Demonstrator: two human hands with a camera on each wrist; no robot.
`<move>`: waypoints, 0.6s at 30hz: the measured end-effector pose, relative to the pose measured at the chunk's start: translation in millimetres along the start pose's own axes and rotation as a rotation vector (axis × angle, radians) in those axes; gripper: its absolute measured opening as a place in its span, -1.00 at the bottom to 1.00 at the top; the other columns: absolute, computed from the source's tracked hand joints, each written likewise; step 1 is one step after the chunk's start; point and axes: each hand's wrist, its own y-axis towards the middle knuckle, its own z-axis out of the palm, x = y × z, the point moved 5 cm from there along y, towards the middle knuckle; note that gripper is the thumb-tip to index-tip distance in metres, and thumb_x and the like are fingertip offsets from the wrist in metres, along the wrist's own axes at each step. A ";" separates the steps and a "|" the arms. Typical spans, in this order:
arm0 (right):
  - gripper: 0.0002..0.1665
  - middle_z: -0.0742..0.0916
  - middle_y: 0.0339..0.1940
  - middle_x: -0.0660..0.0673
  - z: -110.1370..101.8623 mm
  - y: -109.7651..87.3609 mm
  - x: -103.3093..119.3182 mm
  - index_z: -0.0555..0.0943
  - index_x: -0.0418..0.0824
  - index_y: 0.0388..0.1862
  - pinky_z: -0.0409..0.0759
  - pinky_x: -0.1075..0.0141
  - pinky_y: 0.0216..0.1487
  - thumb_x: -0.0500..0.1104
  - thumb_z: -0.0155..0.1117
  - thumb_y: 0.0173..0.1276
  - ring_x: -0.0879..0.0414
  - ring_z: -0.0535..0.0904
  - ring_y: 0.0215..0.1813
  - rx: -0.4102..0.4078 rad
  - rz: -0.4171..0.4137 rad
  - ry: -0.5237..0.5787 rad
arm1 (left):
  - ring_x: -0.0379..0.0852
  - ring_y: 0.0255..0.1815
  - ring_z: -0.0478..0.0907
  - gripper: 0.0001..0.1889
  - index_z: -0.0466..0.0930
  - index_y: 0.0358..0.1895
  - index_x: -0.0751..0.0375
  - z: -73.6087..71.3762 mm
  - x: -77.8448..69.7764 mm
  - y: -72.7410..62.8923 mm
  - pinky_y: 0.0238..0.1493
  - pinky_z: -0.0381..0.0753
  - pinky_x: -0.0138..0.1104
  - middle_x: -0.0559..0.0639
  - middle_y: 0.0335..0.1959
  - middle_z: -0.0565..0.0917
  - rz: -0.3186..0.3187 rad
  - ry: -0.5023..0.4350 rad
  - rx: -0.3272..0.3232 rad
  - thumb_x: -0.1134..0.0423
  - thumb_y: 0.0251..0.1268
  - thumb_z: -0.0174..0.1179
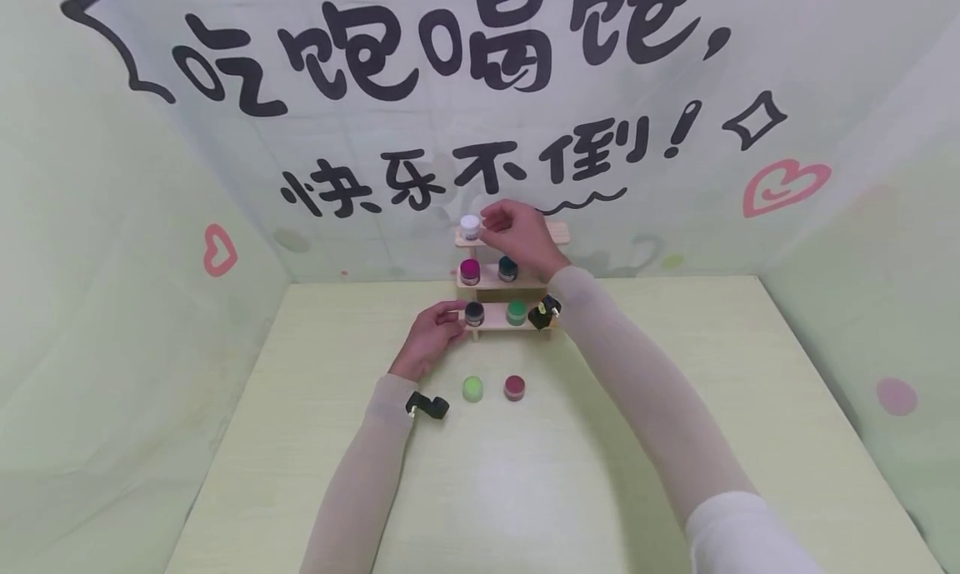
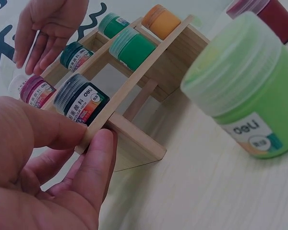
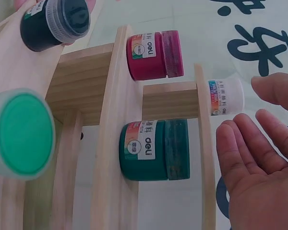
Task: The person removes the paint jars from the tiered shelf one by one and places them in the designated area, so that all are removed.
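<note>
A three-tier wooden rack holds small paint jars. My left hand grips the left end of its lowest board between thumb and fingers, right beside a black paint jar. At the top tier, my right hand has its fingers loosely extended around nothing, close to a white paint jar at the board's left end. On the middle tier sit a magenta paint jar and a dark teal paint jar. A green paint jar shares the lowest board with the black one.
In front of the rack, a light green paint jar and a dark red paint jar stand on the pale table. An orange paint jar sits farther along the lowest board. A printed cloth hangs behind.
</note>
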 end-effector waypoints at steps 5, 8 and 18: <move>-0.55 0.79 0.02 -0.13 7.4 10.3 3.6 0.67 -0.18 0.19 0.76 0.21 0.23 -0.08 0.51 0.39 0.03 0.71 0.07 0.020 -0.006 -0.013 | -0.08 0.02 0.69 -0.51 0.60 0.36 0.19 -0.1 -0.9 -1.5 0.23 0.81 -0.23 0.24 0.12 0.67 -0.002 0.004 0.005 0.55 0.41 0.18; -0.51 0.78 0.03 -0.15 9.8 14.0 4.6 0.66 -0.21 0.22 0.76 0.19 0.24 -0.10 0.53 0.37 0.01 0.71 0.08 0.031 0.009 -0.018 | -0.09 0.02 0.69 -0.50 0.59 0.37 0.20 0.0 -1.7 -2.6 0.23 0.81 -0.23 0.24 0.11 0.66 0.000 0.007 0.013 0.55 0.40 0.17; -0.47 0.79 0.05 -0.11 17.4 19.3 4.4 0.68 -0.19 0.26 0.73 0.19 0.21 -0.08 0.54 0.37 0.03 0.69 0.07 0.058 0.048 -0.091 | -0.09 0.01 0.70 -0.51 0.60 0.36 0.19 -1.2 -1.0 -4.8 0.22 0.81 -0.24 0.23 0.10 0.67 -0.009 0.000 0.026 0.54 0.41 0.19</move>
